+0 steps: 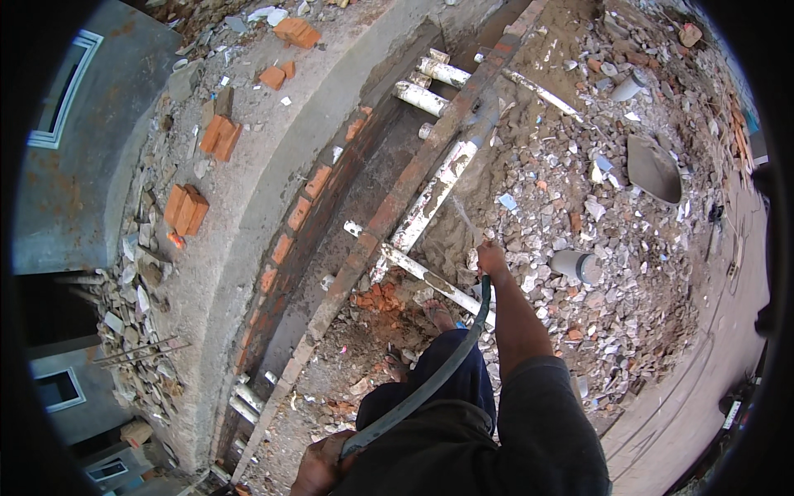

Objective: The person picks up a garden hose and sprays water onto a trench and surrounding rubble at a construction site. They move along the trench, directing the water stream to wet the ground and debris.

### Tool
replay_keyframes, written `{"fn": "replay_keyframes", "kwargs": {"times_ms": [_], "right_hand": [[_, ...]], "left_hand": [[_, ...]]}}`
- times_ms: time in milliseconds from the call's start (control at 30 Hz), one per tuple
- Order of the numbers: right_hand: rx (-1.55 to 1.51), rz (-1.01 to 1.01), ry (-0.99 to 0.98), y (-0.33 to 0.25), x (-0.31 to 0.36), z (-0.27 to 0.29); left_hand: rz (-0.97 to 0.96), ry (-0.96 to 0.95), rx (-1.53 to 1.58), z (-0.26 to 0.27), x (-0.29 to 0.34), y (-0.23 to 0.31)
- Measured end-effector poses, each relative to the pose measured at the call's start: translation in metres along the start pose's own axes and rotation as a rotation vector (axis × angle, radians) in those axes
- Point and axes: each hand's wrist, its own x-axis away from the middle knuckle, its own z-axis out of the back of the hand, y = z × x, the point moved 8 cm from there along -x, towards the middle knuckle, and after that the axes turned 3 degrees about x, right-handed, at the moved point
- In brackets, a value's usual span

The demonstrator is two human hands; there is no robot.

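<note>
A dark green hose (430, 382) runs across my body from lower left to upper right. My left hand (319, 465) is closed around it near the lower edge. Farther out, my right hand (491, 258) grips the hose by its far end, which the fingers hide. A thin jet of water (468, 220) leaves this hand toward the wet, sandy ground (447, 240). Beside that ground lies a thick white pipe (436, 194), smeared with dirt. A thinner white pipe (438, 279) crosses just left of my right hand.
A narrow brick wall (395, 202) borders a trench (351, 194) on my left. Short white pipes (420, 97) span it. Rubble (546, 198) covers the right side, with an upright pipe stub (576, 267) and a grey basin (653, 169). Loose bricks (187, 210) sit beyond the trench.
</note>
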Motion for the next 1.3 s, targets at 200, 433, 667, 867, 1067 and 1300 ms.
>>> {"fn": "replay_keyframes", "kwargs": {"times_ms": [200, 433, 667, 867, 1067, 1300], "right_hand": [[-0.105, 0.014, 0.037, -0.007, -0.001, 0.007], [-0.119, 0.05, 0.077, -0.012, -0.008, 0.016], [0.047, 0.005, -0.002, 0.006, -0.015, 0.008], [0.365, 0.08, -0.239, 0.038, -0.022, -0.021], [0.046, -0.064, -0.083, 0.044, 0.001, -0.007], [0.087, -0.046, -0.076, 0.033, 0.006, -0.003]], "left_hand": [[0.02, 0.011, -0.004, 0.0, -0.003, 0.005], [-0.027, 0.023, -0.036, -0.002, -0.006, 0.007], [0.026, 0.0, -0.069, -0.002, -0.006, 0.006], [-0.073, 0.035, -0.03, 0.003, -0.004, 0.007], [-0.034, 0.005, -0.067, 0.003, -0.001, 0.001], [-0.073, 0.03, -0.064, 0.001, -0.001, 0.002]]}}
